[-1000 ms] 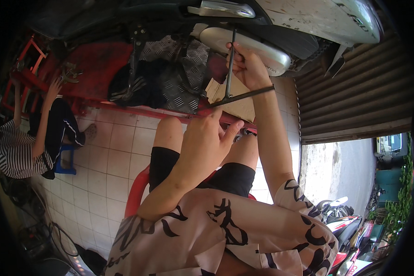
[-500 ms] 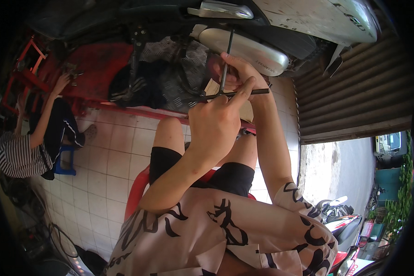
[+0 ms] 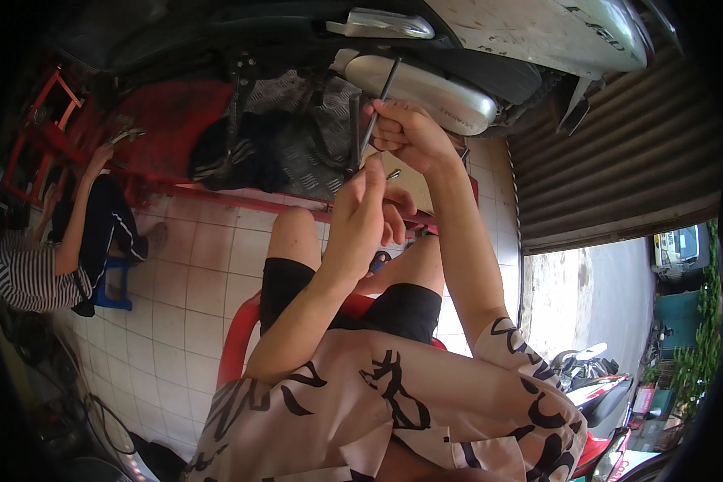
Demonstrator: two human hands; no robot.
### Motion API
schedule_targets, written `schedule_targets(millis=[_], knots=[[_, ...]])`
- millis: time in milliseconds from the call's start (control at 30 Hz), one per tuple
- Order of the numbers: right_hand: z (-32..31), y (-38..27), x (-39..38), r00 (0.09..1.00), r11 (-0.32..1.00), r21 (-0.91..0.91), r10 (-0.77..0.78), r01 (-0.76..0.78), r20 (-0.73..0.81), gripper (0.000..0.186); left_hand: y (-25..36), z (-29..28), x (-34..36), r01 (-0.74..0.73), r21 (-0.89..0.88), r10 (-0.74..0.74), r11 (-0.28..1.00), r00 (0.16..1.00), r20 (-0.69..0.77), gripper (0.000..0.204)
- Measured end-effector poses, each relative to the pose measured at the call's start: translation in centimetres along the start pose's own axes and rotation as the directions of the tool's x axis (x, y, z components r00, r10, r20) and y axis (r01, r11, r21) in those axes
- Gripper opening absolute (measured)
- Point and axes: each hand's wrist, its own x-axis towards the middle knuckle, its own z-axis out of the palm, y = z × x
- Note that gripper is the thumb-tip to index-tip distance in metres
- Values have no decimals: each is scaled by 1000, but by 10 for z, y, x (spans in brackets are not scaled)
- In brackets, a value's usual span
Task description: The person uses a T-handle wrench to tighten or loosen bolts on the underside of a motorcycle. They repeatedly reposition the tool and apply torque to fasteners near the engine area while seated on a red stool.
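In front of the scooter's side I have a dark metal T-handle wrench (image 3: 369,132), its long shaft slanting away from me and up to the right. My right hand (image 3: 410,135) is closed round the shaft, fingers curled and thumb along it. Nearer to me, my left hand (image 3: 361,201) is at the crossbar end with its thumb side by the joint. Its fingers are loosely bent and apart, not wrapped round the bar. One thick arm of the crossbar (image 3: 355,124) points up. Part of the joint is hidden behind my left hand.
A scooter with a silver side cover (image 3: 438,92) stands on a red lift platform (image 3: 169,120) with a ribbed metal plate. Dark cloth (image 3: 241,153) lies there. At left a person (image 3: 44,269) on a blue stool (image 3: 116,285) holds a small metal part. A rolled shutter (image 3: 610,169) is at right.
The wrench's crossbar has turned from sideways to pointing up. My left hand has shifted left and its index finger no longer lies over the bar. My right hand has moved slightly left.
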Motion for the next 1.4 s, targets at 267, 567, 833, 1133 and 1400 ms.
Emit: schedule_targets(millis=[267, 567, 833, 1133, 1400], knots=[[17, -2, -2, 986, 999, -27, 21, -25, -164, 18, -7, -12, 27, 231, -822, -108, 521, 973, 205, 47], [17, -3, -20, 973, 988, -150, -4, -32, -233, 22, -11, -9, 17, 305, -561, -184, 770, 947, 263, 44], [-60, 81, -159, 923, 997, -76, -5, -27, -385, 38, -61, -61, 5, 52, 820, -739, 570, 468, 485, 34], [-85, 150, -253, 957, 823, 558, 238, -107, -168, 43, -209, -68, 201, -255, 957, 153, 136, 960, 235, 28], [-93, 174, -290, 965, 721, 693, 163, 27, -207, 42, -272, -55, 251, -276, 956, 135, -103, 948, 288, 18]])
